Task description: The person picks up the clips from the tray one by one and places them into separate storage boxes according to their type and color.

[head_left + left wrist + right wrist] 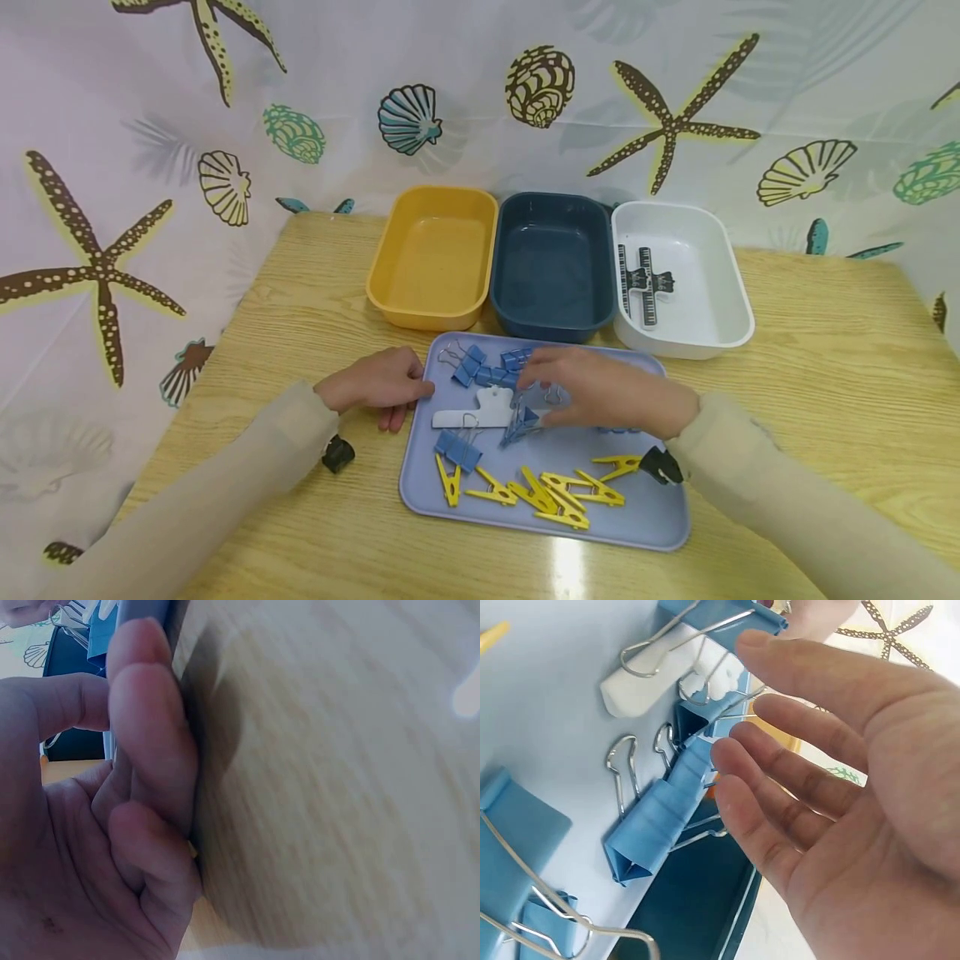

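Note:
A lavender tray (420, 467) lies on the table, carrying blue binder clips, a white bulldog clip (491, 408) and yellow clothespins (491, 486). At its left rim my left hand (378, 383) grips the edge, thumb over the rim and the other fingers bent low beside it. Above the tray's middle, my right hand (600, 387) has its thumb and fingers spread apart with nothing held between them. Just by its fingertips is a blue binder clip (519, 427). In the right wrist view, more binder clips (656, 821) with wire handles lie right beside the fingers.
Behind the tray stand a yellow bin (435, 258), a dark blue bin (553, 258) and a white bin (705, 287). Two black-and-white clips (648, 287) with a piano-key pattern lie in the white one. A cloth printed with starfish and shells (480, 125) hangs behind the wooden table (315, 292).

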Tool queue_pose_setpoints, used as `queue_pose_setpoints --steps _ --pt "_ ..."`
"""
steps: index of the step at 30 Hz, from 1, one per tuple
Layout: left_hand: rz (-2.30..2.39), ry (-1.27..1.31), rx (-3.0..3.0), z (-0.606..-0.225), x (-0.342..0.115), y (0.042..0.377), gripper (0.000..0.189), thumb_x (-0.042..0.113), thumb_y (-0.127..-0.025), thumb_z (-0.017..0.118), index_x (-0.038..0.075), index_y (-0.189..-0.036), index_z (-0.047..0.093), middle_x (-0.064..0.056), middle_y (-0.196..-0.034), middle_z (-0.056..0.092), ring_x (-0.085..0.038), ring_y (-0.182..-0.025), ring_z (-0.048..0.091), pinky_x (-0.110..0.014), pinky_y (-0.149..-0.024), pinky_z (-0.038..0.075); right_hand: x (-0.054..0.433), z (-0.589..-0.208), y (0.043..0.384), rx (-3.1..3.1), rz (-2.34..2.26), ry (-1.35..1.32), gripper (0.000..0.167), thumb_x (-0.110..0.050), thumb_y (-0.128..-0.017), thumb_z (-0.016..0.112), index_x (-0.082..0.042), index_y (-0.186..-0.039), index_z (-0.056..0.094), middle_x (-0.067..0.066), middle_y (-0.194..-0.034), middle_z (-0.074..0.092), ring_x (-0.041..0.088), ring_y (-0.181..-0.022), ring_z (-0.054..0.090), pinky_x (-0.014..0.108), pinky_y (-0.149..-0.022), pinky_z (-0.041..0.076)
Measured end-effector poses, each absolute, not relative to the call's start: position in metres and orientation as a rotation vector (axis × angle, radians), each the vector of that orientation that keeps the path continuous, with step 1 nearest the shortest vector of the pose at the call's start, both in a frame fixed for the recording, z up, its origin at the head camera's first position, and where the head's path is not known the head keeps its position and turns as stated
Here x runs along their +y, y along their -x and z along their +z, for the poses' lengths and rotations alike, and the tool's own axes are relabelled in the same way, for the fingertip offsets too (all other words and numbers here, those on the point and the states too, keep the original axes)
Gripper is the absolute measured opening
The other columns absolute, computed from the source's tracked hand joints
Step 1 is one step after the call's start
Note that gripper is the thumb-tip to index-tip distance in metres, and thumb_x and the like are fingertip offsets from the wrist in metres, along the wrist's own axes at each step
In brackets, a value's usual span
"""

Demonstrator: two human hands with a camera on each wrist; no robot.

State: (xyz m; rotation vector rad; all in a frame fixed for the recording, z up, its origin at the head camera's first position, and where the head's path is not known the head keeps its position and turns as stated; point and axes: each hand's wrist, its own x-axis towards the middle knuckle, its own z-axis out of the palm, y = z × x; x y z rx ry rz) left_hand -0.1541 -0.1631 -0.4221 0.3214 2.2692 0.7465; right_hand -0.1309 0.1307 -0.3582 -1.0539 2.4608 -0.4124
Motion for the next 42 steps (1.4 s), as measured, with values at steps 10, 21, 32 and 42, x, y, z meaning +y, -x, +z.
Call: queue_pose_setpoints --steps 10,21,32,42 --pt "0.726 -0.31 2.264 -0.425 -0.164 0.156 0.037 0.028 -0.096 0.052 0.007 -0.068 0.062 -0.007 -0.05 0.063 -0.017 -0.037 0.057 -0.023 -0.041 0.039 0.127 -0.364 0.13 2.418 -0.4 1.015 0.043 -0.018 -0.081 0.077 -0.019 -0.121 0.065 0.0 -0.131 0.057 0.018 -0.114 0.058 0.037 -0.097 0.051" --pt "0.729 -0.323 2.262 -0.425 -0.165 0.157 0.037 0.028 -0.096 0.052 0.007 -0.067 0.062 -0.007 -0.05 0.063 -0.018 -0.037 0.058 -0.022 -0.041 0.038 0.123 -0.372 0.127 2.448 -0.37 1.044 0.042 -0.015 -0.081 0.076 -0.017 -0.121 0.064 0.0 -0.125 0.059 0.016 -0.112 0.058 0.036 -0.096 0.051" --pt "0.706 -0.313 2.283 -0.423 -0.163 0.155 0.037 0.028 -0.095 0.052 0.007 -0.067 0.062 -0.007 -0.049 0.063 -0.018 -0.037 0.057 -0.023 -0.042 0.039 0.122 -0.378 0.122 2.47 -0.337 1.073 0.04 -0.016 -0.084 0.074 -0.017 -0.122 0.064 0.002 -0.129 0.059 0.019 -0.118 0.056 0.037 -0.1 0.048" --pt "0.709 -0.309 2.284 -0.423 -0.163 0.155 0.037 0.029 -0.095 0.052 0.007 -0.067 0.062 -0.007 -0.049 0.063 -0.017 -0.037 0.057 -0.023 -0.042 0.039 0.122 -0.385 0.121 2.486 -0.296 1.075 0.042 -0.015 -0.085 0.073 -0.015 -0.125 0.062 0.004 -0.131 0.059 0.022 -0.121 0.057 0.038 -0.1 0.049"
